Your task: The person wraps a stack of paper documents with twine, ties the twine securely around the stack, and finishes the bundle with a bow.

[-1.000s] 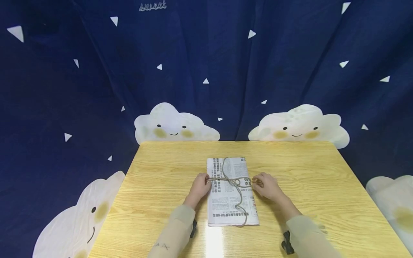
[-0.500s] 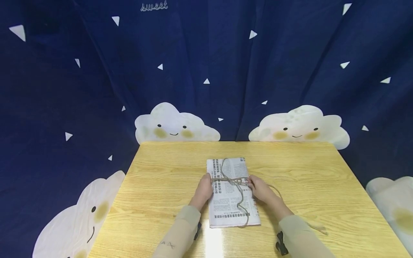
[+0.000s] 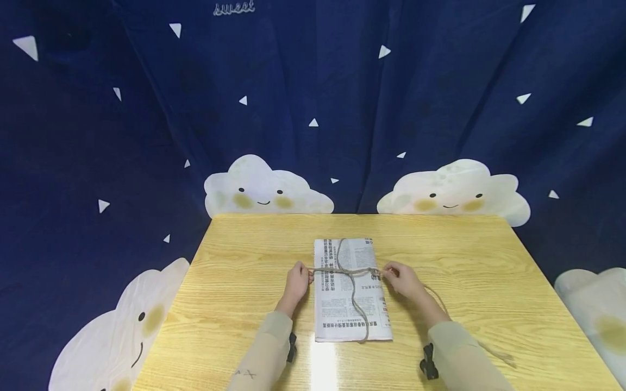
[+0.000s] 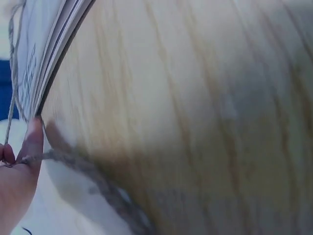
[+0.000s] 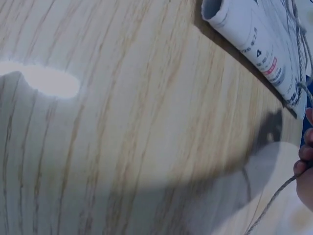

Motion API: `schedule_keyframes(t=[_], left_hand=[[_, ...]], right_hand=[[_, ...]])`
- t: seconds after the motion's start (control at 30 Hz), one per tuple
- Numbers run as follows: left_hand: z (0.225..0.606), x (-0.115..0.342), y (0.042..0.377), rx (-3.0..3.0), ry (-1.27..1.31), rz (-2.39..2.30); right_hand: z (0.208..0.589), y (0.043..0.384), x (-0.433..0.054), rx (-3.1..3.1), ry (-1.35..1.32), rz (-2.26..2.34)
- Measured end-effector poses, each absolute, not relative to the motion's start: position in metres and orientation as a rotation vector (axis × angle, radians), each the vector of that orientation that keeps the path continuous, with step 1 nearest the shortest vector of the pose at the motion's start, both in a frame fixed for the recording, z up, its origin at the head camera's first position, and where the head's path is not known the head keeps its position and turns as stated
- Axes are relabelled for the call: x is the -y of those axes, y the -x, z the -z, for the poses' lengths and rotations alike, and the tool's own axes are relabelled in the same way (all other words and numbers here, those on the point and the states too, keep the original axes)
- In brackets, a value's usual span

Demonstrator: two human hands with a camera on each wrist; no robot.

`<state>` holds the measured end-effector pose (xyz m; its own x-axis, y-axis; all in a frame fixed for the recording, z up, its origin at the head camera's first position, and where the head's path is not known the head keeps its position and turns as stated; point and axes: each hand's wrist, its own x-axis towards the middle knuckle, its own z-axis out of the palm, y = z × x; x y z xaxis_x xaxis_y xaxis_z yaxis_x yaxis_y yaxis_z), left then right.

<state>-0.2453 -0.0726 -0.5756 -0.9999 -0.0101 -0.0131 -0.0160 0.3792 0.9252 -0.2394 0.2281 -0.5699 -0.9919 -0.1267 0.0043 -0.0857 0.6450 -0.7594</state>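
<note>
A folded stack of newspaper lies on the wooden table with brown twine running across and along its top, crossing near the upper middle. At the stack's left edge my left hand pinches one length of the twine. My right hand holds another length just beyond the right edge. Between the two hands the twine stretches nearly straight over the paper. In the left wrist view a tail of twine hangs from the left hand. From the right hand a loose end trails over the table.
The wooden table spreads out around the newspaper, a bright reflection on its front part. Behind it hangs a dark blue curtain with white triangles and smiling clouds. Beige sleeves and dark wrist mounts are on both arms.
The hands closed in on the paper's edges, then drew apart sideways. The loop at the crossing has tightened into a small knot, and the lower twine has shifted left and straightened.
</note>
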Motion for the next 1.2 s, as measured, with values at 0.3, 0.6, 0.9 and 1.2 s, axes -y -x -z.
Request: schedule_keyframes(t=[0.3,0.6,0.9,1.2], left_hand=[[0.586,0.093,0.249,-2.981,0.186,-1.439],[0.581,0.084,0.251,-2.904,0.001,-1.256],[0.58,0.057,0.246,-3.14,-0.277,-0.763],[0.575,0.038,0.246,-3.072,-0.252,-0.596]], right_hand=[[0.569,0.235,-0.239,-2.815,0.031,1.22],[0.571,0.235,-0.235,-2.868,0.132,1.107],[0.574,0.24,-0.209,-2.87,0.173,1.072],[0.579,0.243,-0.197,-2.909,0.011,1.108]])
